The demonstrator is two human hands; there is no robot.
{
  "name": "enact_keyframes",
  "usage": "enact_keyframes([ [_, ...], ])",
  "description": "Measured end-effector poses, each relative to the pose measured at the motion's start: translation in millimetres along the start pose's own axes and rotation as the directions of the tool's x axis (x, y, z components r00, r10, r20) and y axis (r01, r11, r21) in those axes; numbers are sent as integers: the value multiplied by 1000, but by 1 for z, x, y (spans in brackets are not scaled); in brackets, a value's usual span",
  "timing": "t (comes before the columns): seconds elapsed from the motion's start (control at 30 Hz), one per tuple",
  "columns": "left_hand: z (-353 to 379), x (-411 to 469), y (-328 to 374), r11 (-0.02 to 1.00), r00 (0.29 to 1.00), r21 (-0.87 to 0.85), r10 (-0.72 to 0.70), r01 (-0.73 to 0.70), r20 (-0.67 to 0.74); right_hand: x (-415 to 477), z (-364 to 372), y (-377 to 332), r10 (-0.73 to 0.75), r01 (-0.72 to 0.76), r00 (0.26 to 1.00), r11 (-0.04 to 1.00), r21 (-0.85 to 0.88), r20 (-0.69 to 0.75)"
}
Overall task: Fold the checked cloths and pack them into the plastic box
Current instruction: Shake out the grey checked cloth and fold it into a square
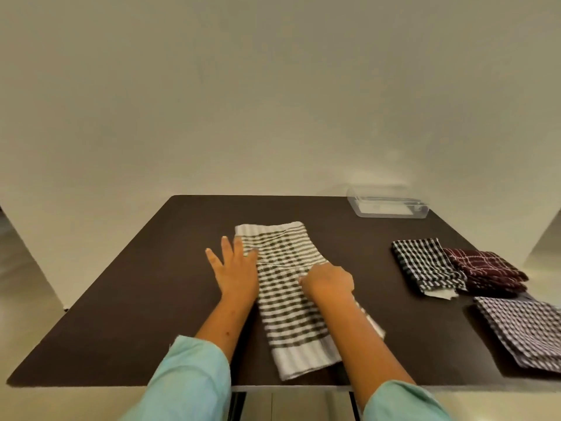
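A long green-and-white checked cloth [285, 299] lies folded lengthwise in the middle of the dark table [121, 284]. My left hand [235, 268] rests flat with spread fingers on the cloth's left edge. My right hand [329, 282] is curled on the cloth's right edge, pinching the fabric. A clear plastic box [387, 205] stands at the far right of the table. Three folded cloths lie at the right: a black-and-white one [425, 262], a dark red one [485, 268] and a purple-and-white one [525, 329].
The table's near edge runs just below the cloth's white end. A pale wall rises behind the table. The box sits close to the far edge, and the purple cloth reaches the right border of the view.
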State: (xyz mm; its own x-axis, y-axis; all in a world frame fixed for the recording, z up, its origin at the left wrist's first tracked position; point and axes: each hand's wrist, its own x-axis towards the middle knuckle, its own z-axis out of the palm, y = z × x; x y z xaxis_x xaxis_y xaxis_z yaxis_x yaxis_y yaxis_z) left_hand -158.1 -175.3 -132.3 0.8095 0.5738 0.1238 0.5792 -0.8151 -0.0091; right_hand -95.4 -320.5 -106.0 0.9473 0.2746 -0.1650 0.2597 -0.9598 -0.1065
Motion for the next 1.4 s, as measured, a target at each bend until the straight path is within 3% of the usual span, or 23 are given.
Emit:
enact_keyframes([
  [0.1, -3, -10, -6, 983, 992, -139, -113, 120, 57, -6, -12, -3, -73, 73, 997, 996, 42, 5],
  [0.2, -7, -27, -3, 940, 978, -290, -138, 180, 159, -10, -5, 1, -48, 59, 997, 981, 187, -59],
  [0.33, 4, -42, 3, 952, 980, -284, -63, 116, 191, -9, 10, 13, 16, -4, 999, 961, 278, -41],
  [0.4, 16, -47, 5, 950, 985, -304, -25, 76, 169, -3, 10, 18, 36, -27, 999, 915, 403, -14],
  [0.6, 24, -45, -9, 959, 979, -254, 160, -124, 125, 5, 3, 30, -54, -113, 981, 632, 767, 188],
  [0.7, 18, -29, -30, 942, 927, -203, 308, -267, 211, -3, -2, 30, -88, -208, 946, 569, 795, 311],
  [0.8, -2, -17, -33, 954, 908, -136, 295, -266, 296, -3, 2, 31, -85, -289, 920, 510, 810, 382],
  [0.87, -17, -18, -13, 949, 925, -107, 313, -297, 215, 3, 5, 27, -87, -325, 911, 448, 833, 403],
  [0.93, -19, -25, 11, 939, 944, -195, 309, -283, 117, 6, 8, 21, -149, -363, 886, 367, 856, 439],
  [1.0, -3, -33, 23, 928, 958, -301, 264, -220, 112, 9, 12, 16, -244, -420, 851, 217, 881, 466],
  [1.07, 17, -42, 23, 939, 961, -287, 238, -190, 144, 11, 15, 15, -277, -496, 828, 43, 867, 488],
  [1.13, 28, -44, 20, 948, 963, -248, 236, -199, 128, 17, 16, 14, -235, -486, 859, -99, 868, 454],
  [1.23, 29, -42, 19, 942, 950, -222, 283, -250, 130, 28, 13, 17, -80, -351, 936, -254, 901, 342],
  [1.4, 27, -39, 7, 899, 896, -216, 416, -380, 156, 42, 7, 21, -134, -255, 966, -338, 906, 222],
])
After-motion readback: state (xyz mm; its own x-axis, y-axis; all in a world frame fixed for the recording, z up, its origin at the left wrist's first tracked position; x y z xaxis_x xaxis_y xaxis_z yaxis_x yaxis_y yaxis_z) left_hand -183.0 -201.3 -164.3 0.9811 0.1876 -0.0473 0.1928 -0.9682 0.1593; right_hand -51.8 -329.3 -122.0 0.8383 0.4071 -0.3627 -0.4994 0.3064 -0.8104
